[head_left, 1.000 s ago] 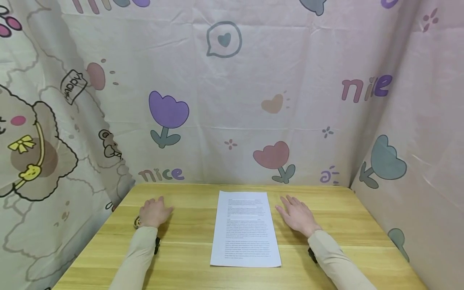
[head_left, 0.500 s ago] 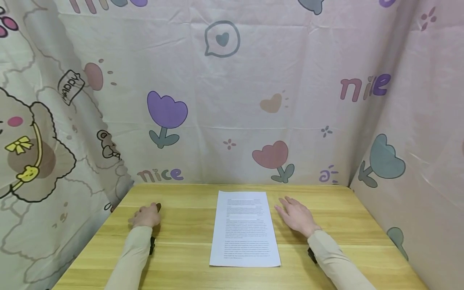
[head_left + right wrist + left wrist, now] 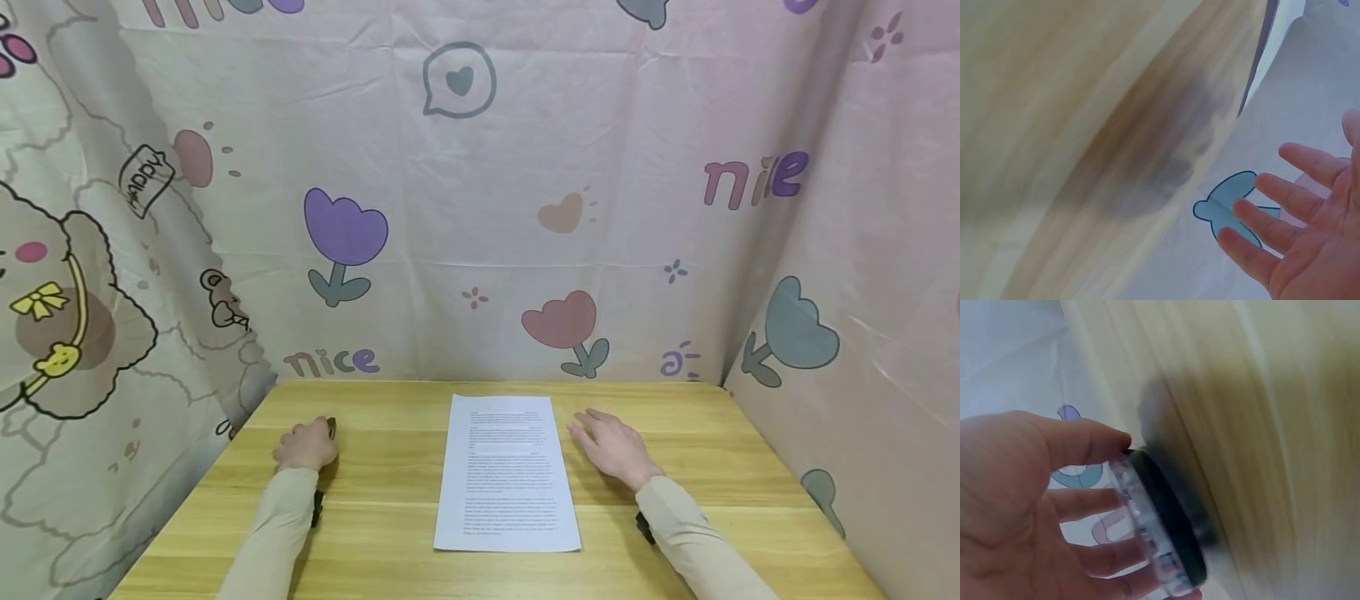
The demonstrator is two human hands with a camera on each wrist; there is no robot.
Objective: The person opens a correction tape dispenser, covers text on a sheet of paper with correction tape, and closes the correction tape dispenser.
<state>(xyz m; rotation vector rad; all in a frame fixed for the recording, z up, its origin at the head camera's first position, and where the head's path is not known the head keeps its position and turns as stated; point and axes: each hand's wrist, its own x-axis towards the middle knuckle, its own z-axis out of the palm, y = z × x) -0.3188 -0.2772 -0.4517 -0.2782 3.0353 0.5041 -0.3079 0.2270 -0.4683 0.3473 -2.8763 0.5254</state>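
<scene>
My left hand (image 3: 303, 447) grips a small round disc (image 3: 1169, 519) at the left of the table, with the thumb on its near edge and the fingers along the far side. In the left wrist view the disc stands tilted on edge, showing a clear plastic rim and a dark flat side. Its other face is hidden. Only a dark sliver of it shows past the hand in the head view. My right hand (image 3: 617, 450) has spread, relaxed fingers and holds nothing, just right of a printed sheet of paper (image 3: 510, 483).
The light wooden table (image 3: 375, 517) ends at a patterned cloth (image 3: 465, 208) hung behind it and along both sides. The sheet lies flat near the table's middle, between the two hands.
The left hand, spread beside the disc a second ago, has closed its fingers round it and drawn slightly left, then a little back right. The right hand has hardly moved.
</scene>
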